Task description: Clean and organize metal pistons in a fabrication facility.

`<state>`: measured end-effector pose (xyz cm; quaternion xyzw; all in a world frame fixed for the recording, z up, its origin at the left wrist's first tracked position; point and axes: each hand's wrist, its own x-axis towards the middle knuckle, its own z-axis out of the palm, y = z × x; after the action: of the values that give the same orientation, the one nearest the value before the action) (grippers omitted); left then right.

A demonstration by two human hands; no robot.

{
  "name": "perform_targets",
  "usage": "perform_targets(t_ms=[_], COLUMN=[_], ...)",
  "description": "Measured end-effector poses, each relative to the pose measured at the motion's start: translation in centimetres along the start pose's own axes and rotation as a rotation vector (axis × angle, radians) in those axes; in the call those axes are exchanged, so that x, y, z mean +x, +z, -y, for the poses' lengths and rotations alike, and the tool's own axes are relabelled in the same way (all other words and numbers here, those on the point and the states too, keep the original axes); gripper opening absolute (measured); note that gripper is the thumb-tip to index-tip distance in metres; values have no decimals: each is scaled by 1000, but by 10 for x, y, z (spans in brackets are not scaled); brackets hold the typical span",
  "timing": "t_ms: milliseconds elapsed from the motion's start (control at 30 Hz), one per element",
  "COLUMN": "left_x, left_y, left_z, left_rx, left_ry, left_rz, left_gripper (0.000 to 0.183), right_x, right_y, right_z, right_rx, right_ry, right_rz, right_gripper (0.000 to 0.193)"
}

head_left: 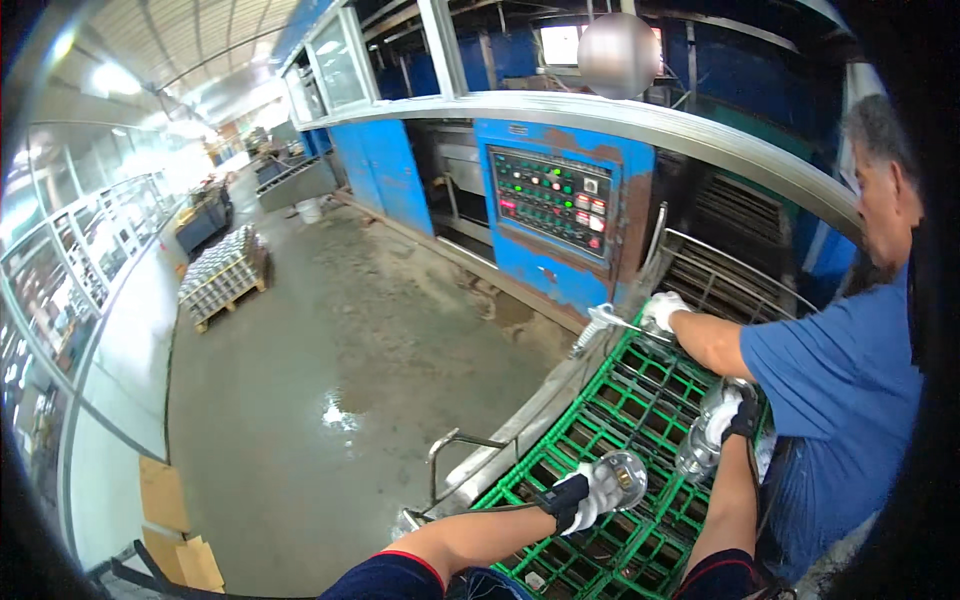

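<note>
My left hand (pixel 592 497), in a white glove with a black wrist band, is closed on a round, shiny silvery part (pixel 627 480) with a hollow middle, over a green-coated wire rack (pixel 572 455). To the right, my right hand (pixel 722 420), also gloved and black-banded, grips another shiny silvery part (pixel 697 457); its fingers are partly hidden. The exact kind of these parts is unclear. Beyond my hands, a co-worker's white-gloved hand (pixel 662 311) is at the rack's far end, near a shiny part.
A co-worker in a blue shirt (pixel 840 370) stands close on my right. A blue control cabinet (pixel 555 200) with lit buttons is ahead. A bent metal rail (pixel 465 440) edges the rack on the left. A pallet of silvery parts (pixel 225 268) stands on the wet floor (pixel 290 370).
</note>
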<state>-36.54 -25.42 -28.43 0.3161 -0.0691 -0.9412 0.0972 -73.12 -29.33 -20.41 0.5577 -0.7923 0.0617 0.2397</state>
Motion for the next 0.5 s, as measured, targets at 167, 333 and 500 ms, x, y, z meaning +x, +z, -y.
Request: perform_targets(t_ms=[167,333,500], left_x=[45,41,55], left_y=[-40,-26,-60], left_z=[15,8,-17], left_rx=[-123,-212,-592], left_ry=[-24,-195,-811], left_rz=[-102,126,966], left_gripper=[19,25,29], right_x=[112,89,93], right_y=[-13,-29,-82], right_z=[0,-53,-58], right_rx=[33,522,342], right_ry=[-459,54,-64], right_rz=[-164,-223,-36], right_gripper=[21,18,16])
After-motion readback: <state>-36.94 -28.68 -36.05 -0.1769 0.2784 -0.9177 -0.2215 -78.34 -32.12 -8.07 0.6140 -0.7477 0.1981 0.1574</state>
